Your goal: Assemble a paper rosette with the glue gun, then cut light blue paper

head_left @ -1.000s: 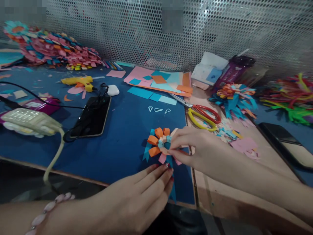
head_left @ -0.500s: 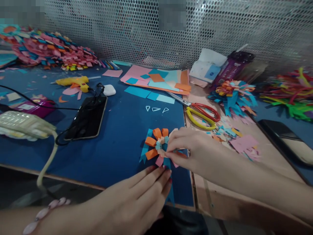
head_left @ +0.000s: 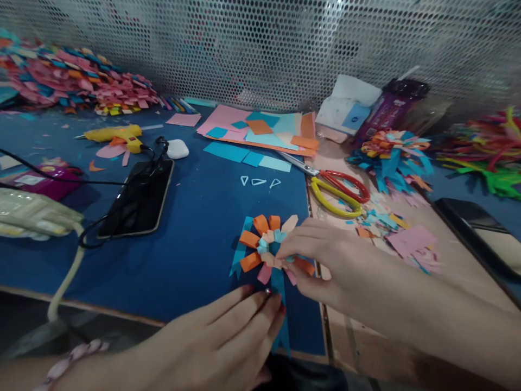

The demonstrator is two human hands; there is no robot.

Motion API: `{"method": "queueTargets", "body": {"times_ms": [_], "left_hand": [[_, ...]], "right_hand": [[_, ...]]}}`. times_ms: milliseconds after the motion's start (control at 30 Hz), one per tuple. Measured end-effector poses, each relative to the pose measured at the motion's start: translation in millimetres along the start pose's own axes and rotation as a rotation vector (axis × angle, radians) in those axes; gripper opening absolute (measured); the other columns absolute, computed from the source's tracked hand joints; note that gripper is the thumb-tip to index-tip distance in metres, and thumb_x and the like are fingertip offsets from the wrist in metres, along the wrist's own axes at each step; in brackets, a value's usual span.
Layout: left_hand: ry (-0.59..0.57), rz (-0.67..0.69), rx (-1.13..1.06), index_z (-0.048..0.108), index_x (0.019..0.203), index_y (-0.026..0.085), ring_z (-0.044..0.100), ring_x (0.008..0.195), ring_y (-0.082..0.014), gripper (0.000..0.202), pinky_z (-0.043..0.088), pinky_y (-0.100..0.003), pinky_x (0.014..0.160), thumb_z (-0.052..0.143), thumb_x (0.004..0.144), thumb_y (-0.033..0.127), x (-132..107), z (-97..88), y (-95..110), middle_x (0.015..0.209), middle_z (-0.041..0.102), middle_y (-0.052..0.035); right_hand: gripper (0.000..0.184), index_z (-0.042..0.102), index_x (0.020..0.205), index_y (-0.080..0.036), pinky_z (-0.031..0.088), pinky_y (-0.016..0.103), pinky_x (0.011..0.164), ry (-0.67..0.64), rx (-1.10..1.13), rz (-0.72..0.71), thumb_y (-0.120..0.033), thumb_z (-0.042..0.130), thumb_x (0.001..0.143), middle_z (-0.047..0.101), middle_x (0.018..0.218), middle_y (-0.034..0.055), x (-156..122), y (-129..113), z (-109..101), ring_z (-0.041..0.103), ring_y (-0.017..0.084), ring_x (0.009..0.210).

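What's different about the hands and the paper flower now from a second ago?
The left hand has slid back a little toward the person, showing more blue ribbon below the paper flower. The right hand has shifted slightly, uncovering more of a peach loop. The scissors and glue gun stayed put.

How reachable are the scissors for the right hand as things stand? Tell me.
Probably yes: the scissors lie just beyond the right hand, with nothing seen standing between them. The hand is at the paper rosette, though, and would likely have to leave it first.
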State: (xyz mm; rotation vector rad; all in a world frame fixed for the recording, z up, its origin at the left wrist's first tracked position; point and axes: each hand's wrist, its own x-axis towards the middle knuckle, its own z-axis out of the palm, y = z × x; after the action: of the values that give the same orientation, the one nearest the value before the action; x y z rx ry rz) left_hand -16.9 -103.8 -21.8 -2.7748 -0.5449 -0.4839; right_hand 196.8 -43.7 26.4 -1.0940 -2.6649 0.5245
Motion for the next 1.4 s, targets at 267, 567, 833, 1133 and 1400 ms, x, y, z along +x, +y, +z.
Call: {"method": "queueTargets", "body": {"times_ms": [267,567,833,1133,1400], "left_hand": [[-0.001,0.014,-0.005,0.061,0.120,0.011,0.056,0.110,-0.0188,0.036,0.042,-0.030,0.099,0.049,0.095,0.033,0,-1.4,-1,0.118,0.066,-0.0035],[0.038,-0.009,-0.023,0.063,0.116,0.012,0.056,0.110,-0.0174,0.032,0.041,-0.029,0.102,0.050,0.094,0.031,-1,0.1,-1,0.118,0.066,-0.0024],[0.041,-0.031,-0.061,0.065,0.112,0.012,0.056,0.108,-0.0168,0.032,0.039,-0.028,0.102,0.047,0.095,0.033,0,-1.5,1,0.114,0.068,-0.0006],[-0.026,0.015,-0.042,0.061,0.119,0.009,0.055,0.111,-0.0205,0.039,0.043,-0.031,0.099,0.049,0.094,0.037,-2,-1.3,2,0.120,0.065,-0.0061],[-0.038,-0.019,-0.107,0.055,0.125,0.005,0.052,0.117,-0.0219,0.044,0.038,-0.034,0.105,0.050,0.093,0.035,-7,6.8,5,0.122,0.063,-0.0081]], "right_hand": [[0.032,0.063,0.116,-0.022,0.047,0.046,0.087,-0.015,-0.164,-0.116,-0.016,0.042,0.093,0.063,0.111,0.0075,-16,8,11,0.052,0.027,0.105],[0.032,0.063,0.112,-0.026,0.046,0.039,0.089,0.032,0.026,-0.023,-0.014,0.043,0.090,0.064,0.108,0.0008,-19,6,8,0.052,0.021,0.107],[0.018,0.066,0.093,-0.027,0.046,0.030,0.086,0.082,0.294,0.182,-0.017,0.060,0.080,0.065,0.101,-0.0030,-14,8,6,0.059,0.014,0.094],[0.006,0.067,0.083,-0.027,0.049,0.027,0.077,0.164,0.345,0.186,-0.024,0.063,0.085,0.068,0.088,-0.0030,-26,1,2,0.062,0.014,0.084],[0.014,0.065,0.089,-0.026,0.054,0.020,0.072,0.287,0.138,-0.012,-0.021,0.052,0.090,0.070,0.087,0.0000,-55,-10,-12,0.065,0.012,0.082]]}}
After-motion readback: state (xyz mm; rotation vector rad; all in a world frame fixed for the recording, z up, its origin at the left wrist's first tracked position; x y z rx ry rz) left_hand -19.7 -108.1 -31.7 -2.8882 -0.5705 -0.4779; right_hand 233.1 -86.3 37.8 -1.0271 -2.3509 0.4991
